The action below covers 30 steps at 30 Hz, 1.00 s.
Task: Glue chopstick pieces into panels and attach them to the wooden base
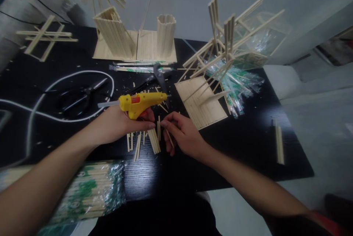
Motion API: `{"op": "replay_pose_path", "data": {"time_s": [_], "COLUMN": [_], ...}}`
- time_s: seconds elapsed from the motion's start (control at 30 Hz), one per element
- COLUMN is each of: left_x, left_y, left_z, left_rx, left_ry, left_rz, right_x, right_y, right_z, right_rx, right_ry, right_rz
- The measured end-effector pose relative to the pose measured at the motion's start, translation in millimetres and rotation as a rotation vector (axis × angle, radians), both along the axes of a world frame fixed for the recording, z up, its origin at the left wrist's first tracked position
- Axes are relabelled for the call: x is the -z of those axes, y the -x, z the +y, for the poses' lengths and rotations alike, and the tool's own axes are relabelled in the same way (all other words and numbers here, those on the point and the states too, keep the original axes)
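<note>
My left hand [121,122] is closed around the handle of a yellow hot glue gun [140,100]. The gun's nozzle points right, and a glue stick [107,104] protrudes from its back. My left thumb is close to a row of short wooden sticks [153,140] on the table. Just to the right, my right hand [183,133] is closed, with a short wooden stick [170,138] between its fingers. Part of that stick is hidden by the fingers. More loose short sticks [138,147] lie below my left hand.
Stick-built models [165,37] stand at the back, and a framed one on a square base [202,102] is right of my hands. Black pliers [82,98], a white cable [35,109], cutters [158,76] and bagged sticks [85,192] lie on the black table [248,147].
</note>
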State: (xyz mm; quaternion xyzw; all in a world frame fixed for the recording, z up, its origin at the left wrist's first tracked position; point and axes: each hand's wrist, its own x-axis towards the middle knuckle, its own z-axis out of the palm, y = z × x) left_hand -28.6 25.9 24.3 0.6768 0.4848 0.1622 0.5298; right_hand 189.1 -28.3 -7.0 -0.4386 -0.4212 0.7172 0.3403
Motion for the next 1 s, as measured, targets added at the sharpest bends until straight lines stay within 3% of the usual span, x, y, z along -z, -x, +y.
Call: {"op": "replay_pose_path", "data": {"time_s": [0.4,0.63,0.77,1.0], "left_x": [2.0,17.6,24.0,27.0], "left_y": [-18,-32,-37,-27], "left_z": [4,3,0,2], "left_rx": [-0.117,-0.082,-0.028,0.062], "left_ry": [-0.017,-0.14,-0.199,-0.276], "left_rz": [-0.026,-0.106,-0.051,0.02], "right_x": [-5.9,-10.6,-9.6,-14.3], "right_y": [-31,-53,-54,-49], "right_z": [16,26,28,25], "right_rx": [0.055,0.165,0.218,0.21], "right_ry": [-0.195,-0.266,-0.345,-0.305], "right_rz": [-0.13,-0.213,-0.315,-0.327]}}
